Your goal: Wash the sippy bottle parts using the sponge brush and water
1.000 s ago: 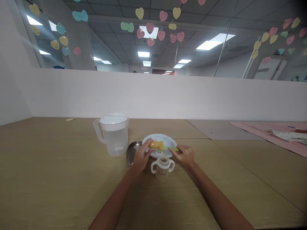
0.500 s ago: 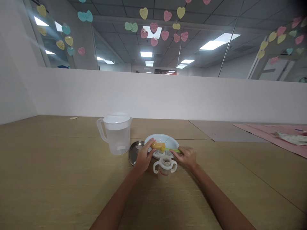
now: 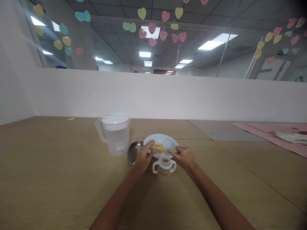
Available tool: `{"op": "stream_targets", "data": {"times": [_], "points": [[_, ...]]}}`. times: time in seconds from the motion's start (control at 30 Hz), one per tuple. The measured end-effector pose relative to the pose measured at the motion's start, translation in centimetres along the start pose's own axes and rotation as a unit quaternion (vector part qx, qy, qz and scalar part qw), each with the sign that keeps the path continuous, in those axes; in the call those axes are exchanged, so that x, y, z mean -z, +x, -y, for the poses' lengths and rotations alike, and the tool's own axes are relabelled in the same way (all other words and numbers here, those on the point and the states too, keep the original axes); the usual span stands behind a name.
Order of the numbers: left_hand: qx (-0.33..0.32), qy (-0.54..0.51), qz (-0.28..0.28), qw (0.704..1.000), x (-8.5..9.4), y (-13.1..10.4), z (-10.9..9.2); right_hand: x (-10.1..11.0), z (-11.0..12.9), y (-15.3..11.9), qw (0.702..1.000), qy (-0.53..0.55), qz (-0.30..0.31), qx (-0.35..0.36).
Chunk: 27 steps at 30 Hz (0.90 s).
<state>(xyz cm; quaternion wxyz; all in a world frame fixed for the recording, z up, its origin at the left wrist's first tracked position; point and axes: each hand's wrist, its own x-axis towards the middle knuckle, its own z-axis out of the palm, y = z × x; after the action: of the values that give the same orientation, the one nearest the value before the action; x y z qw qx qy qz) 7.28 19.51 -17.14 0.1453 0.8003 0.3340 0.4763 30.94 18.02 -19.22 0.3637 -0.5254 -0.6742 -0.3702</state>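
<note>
Above a white bowl (image 3: 172, 142), my left hand (image 3: 144, 156) is closed on a small yellow-orange, tube-like piece that looks like soft plastic (image 3: 157, 147). My right hand (image 3: 184, 156) pinches a thin green stick (image 3: 170, 150), whose far end meets the right end of the yellow piece. Whether the stick's tip is inside it is too small to tell. Just in front of the bowl, a clear baby bottle (image 3: 164, 169) with two white handles stands upright, its mouth uncovered. Some clear or white small parts lie in the bowl, partly hidden by my hands.
A lidded clear plastic pitcher (image 3: 117, 137) stands at the back left. Between it and my left hand is a round metal dish (image 3: 132, 154), partly covered by the hand. A pink cloth (image 3: 254, 132) with a whitish item (image 3: 287, 137) lies far right. A wall rises behind the table.
The view has shifted slightly. The green stick and yellow piece remain end to end in my hands, the stick tilted a little differently. The bottle, bowl and pitcher have stayed in place.
</note>
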Motion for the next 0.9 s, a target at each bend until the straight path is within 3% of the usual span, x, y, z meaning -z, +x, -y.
{"op": "stream_targets", "data": {"times": [0.33,0.67,0.9], "points": [[0.007,-0.039,0.0,0.999,0.13,0.19,-0.33,-0.23,0.29,0.15,0.996,-0.022,0.018,-0.084],[0.006,-0.044,0.016,0.999,0.71,0.46,-0.7,0.02,0.44,0.38,0.992,-0.004,0.038,-0.123],[0.006,-0.057,0.02,0.998,0.82,0.6,-0.72,0.09,0.19,0.18,0.994,0.022,-0.037,-0.102]]}}
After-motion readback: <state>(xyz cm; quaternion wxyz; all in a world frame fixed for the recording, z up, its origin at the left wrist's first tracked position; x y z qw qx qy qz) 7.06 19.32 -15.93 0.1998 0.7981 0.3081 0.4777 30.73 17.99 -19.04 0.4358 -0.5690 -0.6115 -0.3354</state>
